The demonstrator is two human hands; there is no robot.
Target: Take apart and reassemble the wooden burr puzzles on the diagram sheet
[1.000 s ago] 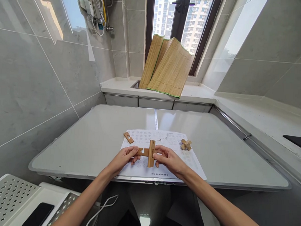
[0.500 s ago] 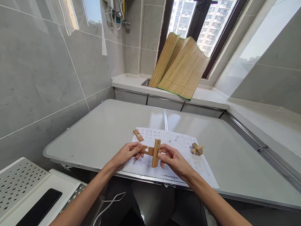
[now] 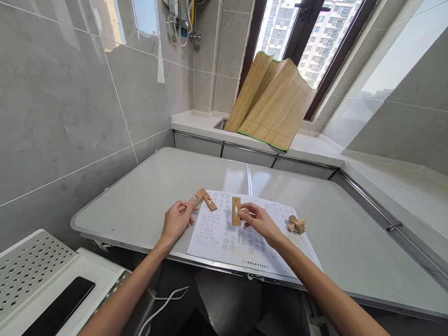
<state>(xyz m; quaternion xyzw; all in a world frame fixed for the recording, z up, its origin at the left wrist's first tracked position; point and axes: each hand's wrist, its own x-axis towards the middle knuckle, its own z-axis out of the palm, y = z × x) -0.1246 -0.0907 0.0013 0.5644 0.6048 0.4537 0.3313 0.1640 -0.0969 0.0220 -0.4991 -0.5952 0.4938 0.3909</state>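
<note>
My left hand (image 3: 178, 218) grips a notched wooden puzzle piece (image 3: 198, 195) near the left edge of the sheet, its far end sticking out past my fingers. Just right of that end, a second notched wooden piece (image 3: 210, 202) lies across the paper's upper left corner. Over the middle of the printed sheet (image 3: 214, 246), my right hand (image 3: 257, 219) pinches a flat wooden piece (image 3: 236, 203) with a slot through it, by its right edge. The two held pieces are apart. At the sheet's right side sits a cluster of interlocked wooden pieces (image 3: 296, 225).
The sheet lies on a white folding table (image 3: 145, 194) with a seam down its middle. A black phone (image 3: 63, 307) rests on a white perforated surface at lower left. Behind the table, a bamboo mat (image 3: 275, 108) leans by the window. A white cable (image 3: 160, 308) hangs below.
The two held pieces, joined or touching before, are now separated. My left hand has moved left with its piece; my right hand has raised the slotted piece slightly and turned its flat face up.
</note>
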